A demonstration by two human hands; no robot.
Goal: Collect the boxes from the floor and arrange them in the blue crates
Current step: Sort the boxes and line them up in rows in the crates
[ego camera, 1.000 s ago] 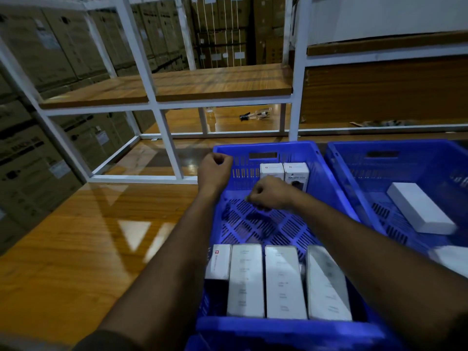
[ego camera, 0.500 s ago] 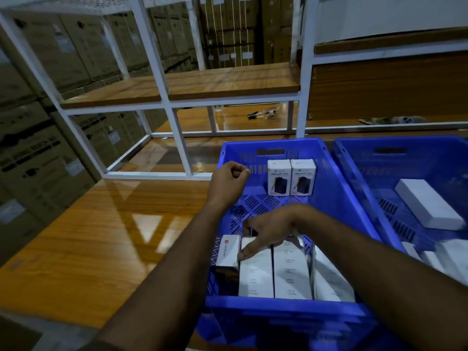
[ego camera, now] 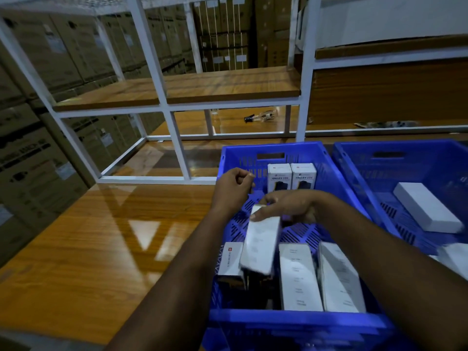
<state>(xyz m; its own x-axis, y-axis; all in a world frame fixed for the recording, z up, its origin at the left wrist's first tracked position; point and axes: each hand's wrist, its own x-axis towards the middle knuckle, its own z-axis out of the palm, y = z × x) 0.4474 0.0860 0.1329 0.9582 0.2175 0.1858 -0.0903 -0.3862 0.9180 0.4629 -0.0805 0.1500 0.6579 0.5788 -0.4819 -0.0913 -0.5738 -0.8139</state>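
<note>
I count two blue crates on the wooden worktop (ego camera: 106,249): the left crate (ego camera: 291,321) in front of me and the right crate (ego camera: 354,171) beside it. In the left crate I see six boxes. Two printed boxes (ego camera: 291,177) stand upright side by side against the far wall. Two long white boxes (ego camera: 319,279) lie at the near end, with a red-logo box (ego camera: 230,259) at the near left. The sixth, a white box (ego camera: 260,244), is tilted up with its far end raised above the row. My right hand (ego camera: 288,206) grips that raised end, fingers curled over it. My left hand (ego camera: 231,187) sits loosely curled at the crate's left rim, holding nothing I can see. The right crate holds one clear white box (ego camera: 428,206), with blurred white shapes nearer.
</note>
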